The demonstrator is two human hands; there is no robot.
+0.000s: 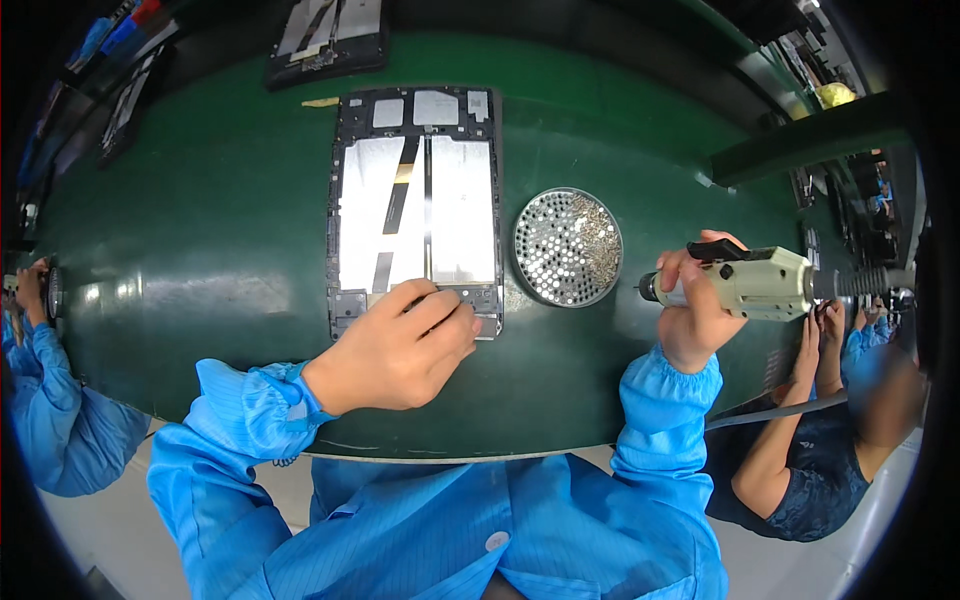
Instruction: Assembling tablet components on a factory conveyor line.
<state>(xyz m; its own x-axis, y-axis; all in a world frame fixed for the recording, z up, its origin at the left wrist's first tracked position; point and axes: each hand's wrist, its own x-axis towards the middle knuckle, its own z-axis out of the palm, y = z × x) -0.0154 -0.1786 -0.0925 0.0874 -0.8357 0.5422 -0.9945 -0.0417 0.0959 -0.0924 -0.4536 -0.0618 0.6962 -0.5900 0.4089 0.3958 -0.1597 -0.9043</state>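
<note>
An opened tablet (465, 210) lies on the green bench, its silver battery panels, ribbon cables and black frame exposed. My left hand (400, 345) rests on its near edge, fingers curled and pressed together; whatever they pinch is hidden. To the right of the tablet sits a round dish (568, 247) with a perforated plate, small screws heaped along its right side. Beyond the dish my right hand (695, 300) is wrapped around a pale-green electric screwdriver (765, 283), held sideways with its bit pointing left toward the dish.
Another opened tablet (328, 40) lies at the far edge of the bench (220, 220). A small yellowish strip (320, 102) is beside the tablet's far-left corner. A green shelf beam (810, 140) juts in at right. Co-workers sit left (70, 410) and right (800, 470).
</note>
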